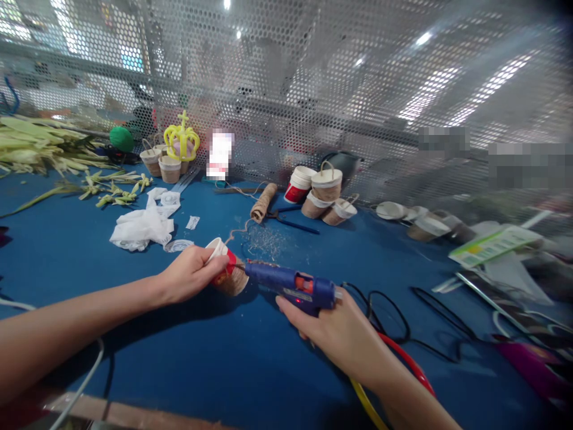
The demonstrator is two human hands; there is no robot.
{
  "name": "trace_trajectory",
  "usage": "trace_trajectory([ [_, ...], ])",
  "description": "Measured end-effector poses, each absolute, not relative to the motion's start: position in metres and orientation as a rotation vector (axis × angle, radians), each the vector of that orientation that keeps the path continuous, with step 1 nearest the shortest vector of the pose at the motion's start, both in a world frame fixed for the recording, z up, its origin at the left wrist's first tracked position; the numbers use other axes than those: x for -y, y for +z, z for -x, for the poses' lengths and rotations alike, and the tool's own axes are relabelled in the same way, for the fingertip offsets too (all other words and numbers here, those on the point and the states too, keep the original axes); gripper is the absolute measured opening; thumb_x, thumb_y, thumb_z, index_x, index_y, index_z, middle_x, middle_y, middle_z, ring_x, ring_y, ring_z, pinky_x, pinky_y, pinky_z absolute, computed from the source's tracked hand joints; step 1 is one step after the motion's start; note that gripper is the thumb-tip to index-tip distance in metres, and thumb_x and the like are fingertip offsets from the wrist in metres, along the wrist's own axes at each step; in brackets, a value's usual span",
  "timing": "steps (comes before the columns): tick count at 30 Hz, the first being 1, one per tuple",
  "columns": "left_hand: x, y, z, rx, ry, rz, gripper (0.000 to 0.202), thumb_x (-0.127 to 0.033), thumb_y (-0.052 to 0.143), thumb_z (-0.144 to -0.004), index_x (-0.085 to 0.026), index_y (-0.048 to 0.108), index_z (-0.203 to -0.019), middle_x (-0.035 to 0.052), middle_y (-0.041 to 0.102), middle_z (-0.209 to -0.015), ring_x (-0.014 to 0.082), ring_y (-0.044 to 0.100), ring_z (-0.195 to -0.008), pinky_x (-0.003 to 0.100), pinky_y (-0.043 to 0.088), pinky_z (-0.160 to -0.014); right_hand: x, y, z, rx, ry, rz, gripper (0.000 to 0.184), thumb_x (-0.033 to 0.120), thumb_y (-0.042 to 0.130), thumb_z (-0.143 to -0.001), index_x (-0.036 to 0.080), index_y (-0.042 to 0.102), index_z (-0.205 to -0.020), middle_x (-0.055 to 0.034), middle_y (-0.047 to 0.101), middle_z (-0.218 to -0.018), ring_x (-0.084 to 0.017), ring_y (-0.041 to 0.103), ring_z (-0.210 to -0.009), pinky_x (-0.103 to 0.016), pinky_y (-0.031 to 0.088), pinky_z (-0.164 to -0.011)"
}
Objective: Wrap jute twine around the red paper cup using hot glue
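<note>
My left hand (190, 275) is closed round a small red and white paper cup (219, 246), tilted on its side above the blue table. Brown twine (233, 282) covers part of the cup's lower end. From the cup a loose strand runs back to a roll of twine (264, 203). In my right hand (338, 328) is a blue hot glue gun (286, 280), its red light lit. The gun's nozzle points left and meets the cup's side or lies just short of it; I cannot tell which.
Pliers (295, 224) lie by the roll. Twine-wrapped cups (326, 184) stand at the back, near a perforated metal screen (268, 89). Crumpled white plastic (143, 224) and corn husks (40, 143) lie left. A black cable (394, 304) loops on the right beside a boxy green packet (495, 245).
</note>
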State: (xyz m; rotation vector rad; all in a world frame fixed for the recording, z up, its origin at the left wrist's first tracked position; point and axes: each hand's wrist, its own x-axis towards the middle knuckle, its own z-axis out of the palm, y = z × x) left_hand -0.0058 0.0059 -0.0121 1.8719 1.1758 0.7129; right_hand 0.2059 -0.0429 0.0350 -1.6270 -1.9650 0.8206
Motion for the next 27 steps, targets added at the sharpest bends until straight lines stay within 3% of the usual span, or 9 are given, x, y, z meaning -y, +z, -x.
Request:
trace_trajectory([
  [10,-0.0046,-0.0124,0.0055,-1.173,0.707,-1.971,0.038,-0.039,0.030,-0.081,-0.015,0.037,-0.051,-0.0044,0.029,-0.051,0.0075,0.026,-0.047,0.021,0.024,-0.045,0.0382,0.0355,-0.2036,1.883,0.878,1.683,0.024,0.028,0.053,-0.070,0.019,0.040,-0.052,0.0065,0.043,-0.036,-0.007,0.040,-0.030,-0.019,0.032,-0.033],
  [22,-0.0033,-0.0118,0.0065,-1.190,0.712,-1.950,0.040,-0.039,0.030,-0.081,-0.015,0.039,-0.051,-0.0048,0.028,-0.049,0.0071,0.027,-0.045,0.021,0.022,-0.043,0.0425,0.0392,-0.2039,1.891,0.892,1.707,0.027,0.027,0.053,-0.070,0.019,0.040,-0.048,0.0066,0.041,-0.035,-0.007,0.040,-0.031,-0.020,0.032,-0.035],
  [27,-0.0034,-0.0112,0.0060,-1.141,0.733,-1.900,0.040,-0.038,0.031,-0.081,-0.011,0.050,-0.058,-0.0032,0.036,-0.052,0.0081,0.031,-0.049,0.021,0.027,-0.047,0.0453,0.0387,-0.2041,1.903,0.960,1.683,0.025,0.028,0.051,-0.071,0.019,0.041,-0.050,0.0064,0.043,-0.036,-0.007,0.040,-0.031,-0.019,0.032,-0.033],
])
